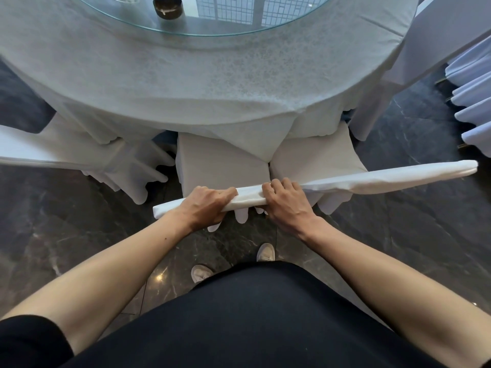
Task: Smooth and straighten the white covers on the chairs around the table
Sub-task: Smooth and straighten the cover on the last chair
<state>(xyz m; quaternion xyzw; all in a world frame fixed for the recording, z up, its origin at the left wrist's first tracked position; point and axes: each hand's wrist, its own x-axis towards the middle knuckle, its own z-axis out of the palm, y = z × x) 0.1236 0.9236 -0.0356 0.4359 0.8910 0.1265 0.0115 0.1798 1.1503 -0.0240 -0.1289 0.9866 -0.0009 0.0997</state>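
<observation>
Directly below me, a chair in a white cover is pushed under the round table; its seat shows beyond the top edge of the backrest. My left hand is closed over the top edge of that backrest near its left part. My right hand is closed over the same edge at its right end, where it meets the backrest of the neighbouring covered chair. A strip of cover stays bare between my hands. Scalloped hem flaps hang below them.
The round table wears a white cloth with a glass turntable and a dark ashtray. Another covered chair stands at left, and more white covers at far right. The floor is dark marble.
</observation>
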